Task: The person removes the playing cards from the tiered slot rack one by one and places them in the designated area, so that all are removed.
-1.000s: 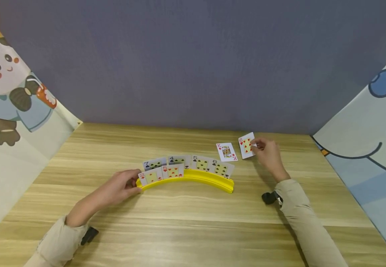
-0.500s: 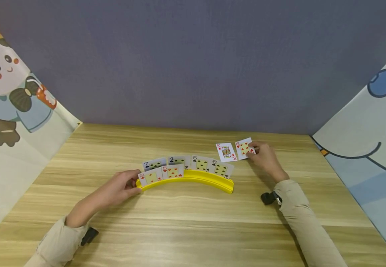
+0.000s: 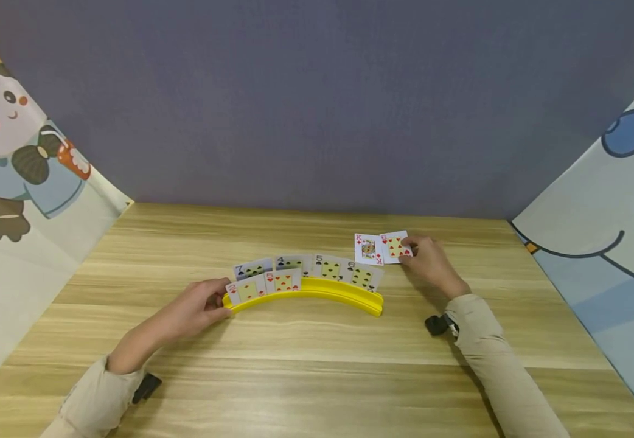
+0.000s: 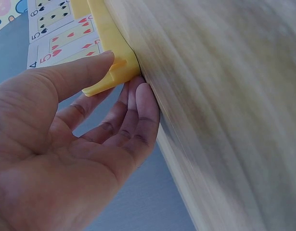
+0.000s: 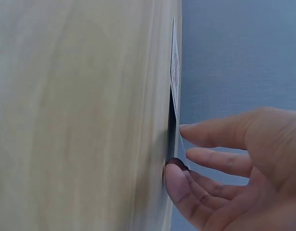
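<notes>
A curved yellow card holder [image 3: 344,295] stands on the table, its left end pinched between the thumb and fingers of my left hand [image 3: 188,310]. In its front slot are the two of diamonds [image 3: 247,291] and the five of hearts [image 3: 283,282]. Behind them stand the seven [image 3: 254,267], four [image 3: 293,263], five [image 3: 329,267] and six of spades [image 3: 362,277]. My right hand [image 3: 432,261] holds the six of hearts [image 3: 393,247] by its right edge, face up and low over the wood. Its left edge meets the king of diamonds [image 3: 368,249], which lies face up.
The wooden table [image 3: 295,377] runs back to a grey-blue panel [image 3: 317,109]. Cartoon-printed panels stand at the left [image 3: 27,158] and right [image 3: 613,182]. Dark wrist devices sit at both beige sleeves [image 3: 492,340].
My right hand has brought the six of hearts leftward and down, from tilted up to nearly flat against the king of diamonds. The left hand has kept its place on the card holder.
</notes>
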A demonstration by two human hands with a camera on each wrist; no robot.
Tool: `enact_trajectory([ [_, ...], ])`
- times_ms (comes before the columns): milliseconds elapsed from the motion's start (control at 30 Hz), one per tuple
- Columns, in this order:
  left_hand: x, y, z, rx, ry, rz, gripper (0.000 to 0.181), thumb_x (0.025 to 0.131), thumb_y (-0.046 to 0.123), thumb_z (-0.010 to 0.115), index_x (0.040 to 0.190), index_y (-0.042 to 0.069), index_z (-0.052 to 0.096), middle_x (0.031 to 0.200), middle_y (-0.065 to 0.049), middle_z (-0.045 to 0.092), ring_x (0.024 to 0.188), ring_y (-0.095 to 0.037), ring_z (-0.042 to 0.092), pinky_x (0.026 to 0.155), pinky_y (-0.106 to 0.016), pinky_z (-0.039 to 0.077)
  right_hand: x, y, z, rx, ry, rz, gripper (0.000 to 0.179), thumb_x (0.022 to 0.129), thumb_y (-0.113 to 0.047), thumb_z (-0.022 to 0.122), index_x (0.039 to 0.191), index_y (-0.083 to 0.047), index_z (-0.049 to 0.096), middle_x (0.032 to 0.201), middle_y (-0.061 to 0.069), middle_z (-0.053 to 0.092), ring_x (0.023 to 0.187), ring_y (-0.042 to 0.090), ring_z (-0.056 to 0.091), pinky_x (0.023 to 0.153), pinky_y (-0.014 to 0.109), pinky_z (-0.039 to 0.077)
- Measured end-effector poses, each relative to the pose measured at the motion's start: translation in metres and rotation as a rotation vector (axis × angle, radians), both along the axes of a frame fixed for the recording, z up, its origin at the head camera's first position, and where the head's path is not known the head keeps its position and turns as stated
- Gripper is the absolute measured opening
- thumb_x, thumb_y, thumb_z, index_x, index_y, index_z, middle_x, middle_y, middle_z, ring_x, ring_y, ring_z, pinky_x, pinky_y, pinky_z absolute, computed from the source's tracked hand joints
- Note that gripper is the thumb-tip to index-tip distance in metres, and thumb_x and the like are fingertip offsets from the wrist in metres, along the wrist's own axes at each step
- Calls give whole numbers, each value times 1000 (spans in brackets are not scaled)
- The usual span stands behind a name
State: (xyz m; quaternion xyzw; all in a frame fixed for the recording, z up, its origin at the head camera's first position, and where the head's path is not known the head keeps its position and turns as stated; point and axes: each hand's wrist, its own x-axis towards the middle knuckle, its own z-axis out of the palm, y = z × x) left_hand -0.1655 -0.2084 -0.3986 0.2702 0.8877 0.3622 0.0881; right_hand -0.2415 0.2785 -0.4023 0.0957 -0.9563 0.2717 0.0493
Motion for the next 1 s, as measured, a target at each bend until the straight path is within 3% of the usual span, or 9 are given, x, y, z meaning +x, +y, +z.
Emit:
enact_trajectory([
  [200,1,0,0,-3,5,5,29,90,3,71,118,1,62,102,-6,67,81,-12,59,68,-25,53,1,1,2,46,0,2,38,85,-3,72,118,13,63,100,27,67,82,32,60,74,46,50],
  [500,2,1,2,-8,-13,11,29,90,3,70,118,1,62,104,-7,67,82,-13,60,69,-25,54,6,-2,8,116,-73,-58,38,86,-8,72,117,11,64,116,31,64,107,47,58,91,58,46],
  [1000,2,0,2,4,4,10,28,90,5,72,116,1,63,101,-5,67,80,-12,58,66,-25,53,10,-2,10,137,-77,-46,32,87,-9,72,114,8,67,104,25,67,90,36,57,75,49,49],
])
